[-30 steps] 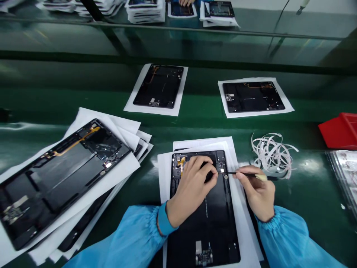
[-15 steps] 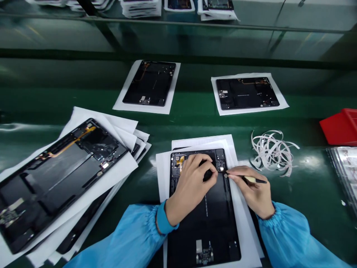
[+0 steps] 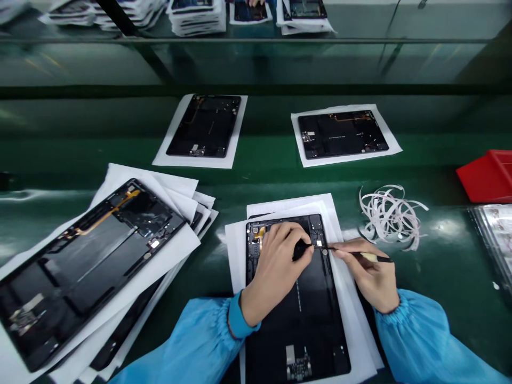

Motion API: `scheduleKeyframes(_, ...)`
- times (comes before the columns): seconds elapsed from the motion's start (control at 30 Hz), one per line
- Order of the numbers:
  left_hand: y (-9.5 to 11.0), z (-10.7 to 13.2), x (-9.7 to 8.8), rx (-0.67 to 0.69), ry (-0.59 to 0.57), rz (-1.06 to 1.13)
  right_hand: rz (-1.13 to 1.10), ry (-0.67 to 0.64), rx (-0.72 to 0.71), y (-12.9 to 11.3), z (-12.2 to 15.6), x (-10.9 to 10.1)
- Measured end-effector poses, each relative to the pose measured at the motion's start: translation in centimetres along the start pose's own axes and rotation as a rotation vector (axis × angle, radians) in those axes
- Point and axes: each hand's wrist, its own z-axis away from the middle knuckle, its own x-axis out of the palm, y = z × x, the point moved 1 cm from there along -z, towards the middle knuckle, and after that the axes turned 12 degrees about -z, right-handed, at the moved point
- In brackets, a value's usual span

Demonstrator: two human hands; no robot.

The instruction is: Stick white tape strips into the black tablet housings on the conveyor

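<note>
A black tablet back housing (image 3: 298, 314) lies on white paper sheets (image 3: 236, 256), directly in front of me. My left hand (image 3: 276, 272) rests over its upper part, with thumb and fingers closed on a small black piece (image 3: 300, 249). My right hand (image 3: 370, 274) grips a slim black pick (image 3: 376, 257) with a cream band, its tip at the housing's right edge near a small round metal spot. The fingers hide part of the housing's upper circuitry and an orange flex strip (image 3: 260, 233).
A larger black housing (image 3: 92, 266) lies on a paper pile at left. Two more housings (image 3: 204, 125) (image 3: 342, 133) sit on paper sheets beyond. Curled white peel strips (image 3: 390, 216), a red tray (image 3: 488, 178) and a plastic-wrapped stack (image 3: 496, 240) lie at right. A glass shelf (image 3: 256, 61) crosses above.
My right hand has slid back to the right along the pick, which now shows more of its shaft. My left hand has barely moved, and the whole view has drifted slightly left.
</note>
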Motion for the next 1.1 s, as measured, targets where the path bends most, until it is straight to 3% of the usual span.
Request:
scheduleKeyframes(0.13,0.2,-0.2,0.0,-0.022,0.001,0.052,-0.023,0.066,0.066,-0.2,-0.3,-0.6)
scheduleKeyframes(0.27,0.0,-0.3,-1.1,0.008,0.03,0.157,-0.215,0.163,-0.017,-2.2,-0.9,-1.1)
scheduleKeyframes(0.33,-0.7,0.5,-2.2,-0.004,0.121,0.296,-0.092,0.084,-0.003,-3.3,-1.3,-0.4)
scheduleKeyframes(0.4,-1.5,2.3,-3.3,-0.069,0.234,0.425,0.141,-0.115,0.026,-4.0,-1.9,1.3)
scheduleKeyframes(0.47,-2.2,4.8,-3.9,-0.146,0.256,0.475,0.352,-0.341,0.027,-4.4,-2.3,3.4)
scheduleKeyframes(0.53,-2.4,7.5,-3.8,-0.187,0.179,0.479,0.517,-0.473,0.058,-4.2,-2.8,5.1)
scheduleKeyframes(0.67,-1.9,11.5,-2.9,-0.2,0.001,0.476,0.678,-0.565,0.135,-3.4,-3.5,6.8)
scheduleKeyframes(0.87,-0.3,12.3,-2.5,-0.242,-0.174,0.657,0.553,-0.521,0.036,-4.8,-3.4,5.9)
scheduleKeyframes(1.0,1.4,11.8,-2.3,-0.285,-0.322,1.007,0.403,-0.503,-0.167,-8.7,0.7,4.2)
scheduleKeyframes(1.1,2.7,11.6,-2.1,-0.343,-0.316,1.249,0.453,-0.564,-0.344,-11.3,5.2,3.0)
